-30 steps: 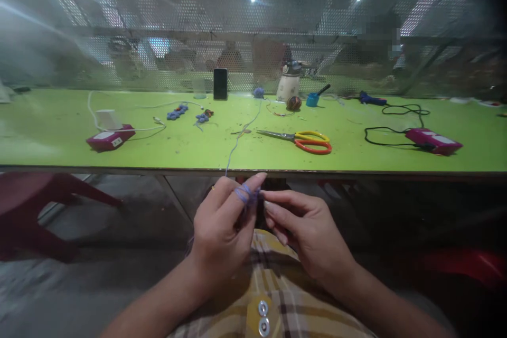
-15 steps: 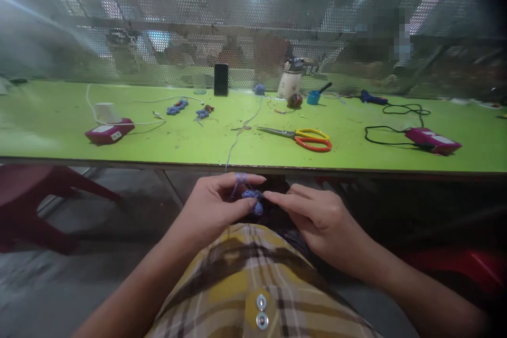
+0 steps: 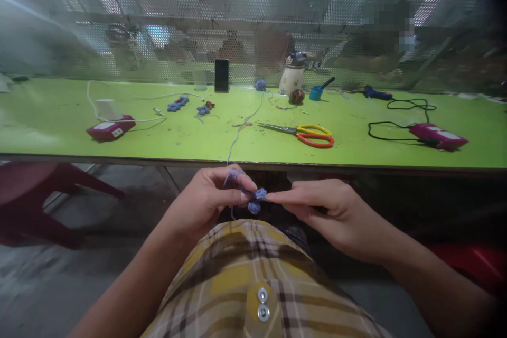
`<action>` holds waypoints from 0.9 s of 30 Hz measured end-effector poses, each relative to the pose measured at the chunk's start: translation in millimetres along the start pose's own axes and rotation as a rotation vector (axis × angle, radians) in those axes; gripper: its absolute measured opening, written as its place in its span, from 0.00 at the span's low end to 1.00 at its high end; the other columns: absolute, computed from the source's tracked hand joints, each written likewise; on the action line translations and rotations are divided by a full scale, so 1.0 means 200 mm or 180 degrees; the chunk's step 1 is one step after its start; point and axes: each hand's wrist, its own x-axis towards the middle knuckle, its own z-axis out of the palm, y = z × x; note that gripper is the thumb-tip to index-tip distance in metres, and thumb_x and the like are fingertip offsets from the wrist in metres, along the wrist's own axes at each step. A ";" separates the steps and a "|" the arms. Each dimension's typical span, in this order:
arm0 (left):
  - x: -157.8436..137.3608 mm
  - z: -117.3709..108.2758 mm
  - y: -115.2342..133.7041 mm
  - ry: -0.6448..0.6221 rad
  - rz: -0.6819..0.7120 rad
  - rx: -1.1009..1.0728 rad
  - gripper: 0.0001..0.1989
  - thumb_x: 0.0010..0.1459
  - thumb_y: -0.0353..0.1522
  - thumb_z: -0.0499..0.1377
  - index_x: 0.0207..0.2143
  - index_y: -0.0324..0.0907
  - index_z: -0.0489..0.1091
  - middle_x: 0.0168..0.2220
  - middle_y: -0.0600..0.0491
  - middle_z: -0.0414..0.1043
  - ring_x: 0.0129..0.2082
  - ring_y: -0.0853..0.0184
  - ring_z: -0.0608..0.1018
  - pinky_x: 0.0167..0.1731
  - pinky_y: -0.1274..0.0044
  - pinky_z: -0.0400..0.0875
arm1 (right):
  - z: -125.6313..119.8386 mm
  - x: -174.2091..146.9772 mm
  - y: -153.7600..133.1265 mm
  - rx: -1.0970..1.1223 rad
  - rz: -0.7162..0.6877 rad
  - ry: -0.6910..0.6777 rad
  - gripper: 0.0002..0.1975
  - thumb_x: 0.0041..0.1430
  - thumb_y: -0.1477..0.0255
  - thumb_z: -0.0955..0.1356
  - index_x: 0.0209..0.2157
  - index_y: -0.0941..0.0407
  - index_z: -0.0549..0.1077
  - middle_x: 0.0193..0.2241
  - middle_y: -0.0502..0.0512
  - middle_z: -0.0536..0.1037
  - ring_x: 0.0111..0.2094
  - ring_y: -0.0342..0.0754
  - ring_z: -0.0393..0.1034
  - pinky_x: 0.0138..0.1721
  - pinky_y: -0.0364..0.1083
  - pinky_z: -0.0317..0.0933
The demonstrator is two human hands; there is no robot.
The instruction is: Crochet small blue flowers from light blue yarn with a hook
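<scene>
My left hand (image 3: pixel 216 190) is closed, pinching a small blue crocheted piece (image 3: pixel 254 207) between thumb and fingers, just in front of the table edge. Blue yarn (image 3: pixel 233 143) is looped around its index finger and runs up over the table to a blue yarn ball (image 3: pixel 260 85). My right hand (image 3: pixel 322 206) is closed on a thin crochet hook (image 3: pixel 261 197), mostly hidden by the fingers. The hook's shiny tip sits in the piece. Long scissors (image 3: pixel 312 135) with yellow and orange handles lie on the table ahead.
On the green table (image 3: pixel 178 142) are blue crocheted pieces (image 3: pixel 178 104), a phone (image 3: pixel 222 75), a jug (image 3: pixel 292 78), a dark multicoloured ball (image 3: pixel 296 96), a blue pot (image 3: pixel 316 93), a glue gun (image 3: pixel 376 93) and magenta power blocks (image 3: pixel 438 136). A stool (image 3: pixel 35 185) stands left. A perforated screen rises behind.
My left index finger has bent down toward the thumb, and the crocheted piece has turned in the grip. My right hand stays close beside it with the hook. The view has tilted slightly.
</scene>
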 end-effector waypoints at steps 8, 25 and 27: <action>0.00 0.02 -0.04 -0.0065 -0.0098 0.0076 0.11 0.43 0.24 0.70 0.32 0.41 0.77 0.26 0.57 0.72 0.26 0.73 0.73 0.30 0.80 0.67 | 0.06 0.00 0.05 0.1246 0.0891 0.0202 0.14 0.58 0.77 0.68 0.44 0.59 0.82 0.16 0.46 0.68 0.17 0.36 0.53 0.17 0.38 0.47; -0.03 0.03 -0.04 -0.0163 -0.0241 0.0497 0.24 0.49 0.26 0.69 0.50 0.46 0.75 0.32 0.55 0.75 0.33 0.70 0.75 0.38 0.75 0.66 | 0.11 -0.01 0.12 0.2212 0.1622 0.0281 0.13 0.56 0.73 0.72 0.44 0.56 0.82 0.17 0.47 0.68 0.16 0.34 0.53 0.17 0.38 0.44; -0.02 0.04 -0.04 -0.0115 -0.0256 0.0483 0.22 0.49 0.29 0.69 0.49 0.46 0.76 0.32 0.55 0.75 0.33 0.70 0.75 0.39 0.75 0.66 | 0.10 -0.01 0.12 0.2201 0.1628 0.0265 0.14 0.56 0.73 0.72 0.44 0.57 0.82 0.17 0.46 0.67 0.16 0.34 0.52 0.17 0.38 0.44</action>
